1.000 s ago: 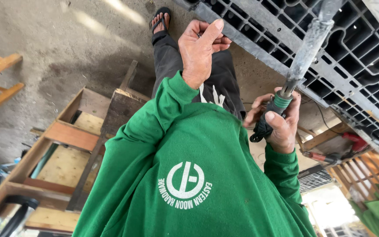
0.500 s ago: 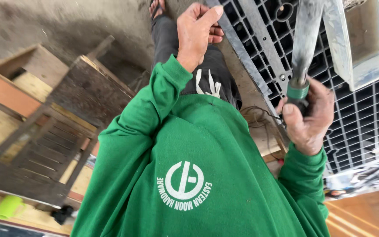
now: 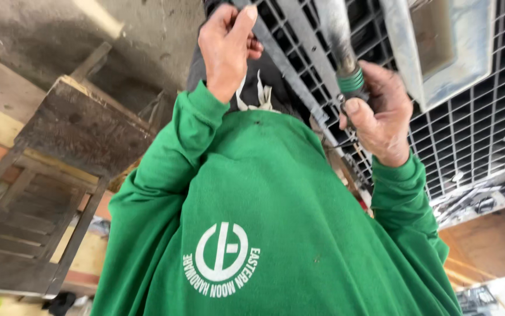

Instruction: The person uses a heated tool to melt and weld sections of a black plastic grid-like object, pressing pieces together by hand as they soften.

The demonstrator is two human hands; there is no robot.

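Note:
My right hand point(image 3: 381, 114) grips the green and black handle of a tool point(image 3: 350, 79) whose grey metal shaft rises out of the top of the view. It is held over a black plastic grid pallet point(image 3: 486, 129). My left hand point(image 3: 226, 50) is raised with its fingers curled together, the fingertips against the pallet's grey edge bar point(image 3: 276, 52). I cannot tell whether something small is pinched in it. My green sweatshirt point(image 3: 264, 222) fills the lower middle of the view.
A grey metal box point(image 3: 439, 52) lies on the pallet at the top right. A worn wooden chair or frame point(image 3: 59, 175) stands at the left on the concrete floor point(image 3: 47, 29). Wooden boards point(image 3: 492, 246) lie at the lower right.
The view has swung toward the pallet. My right hand has brought the tool further over the grid, and my left hand now touches the pallet's edge bar.

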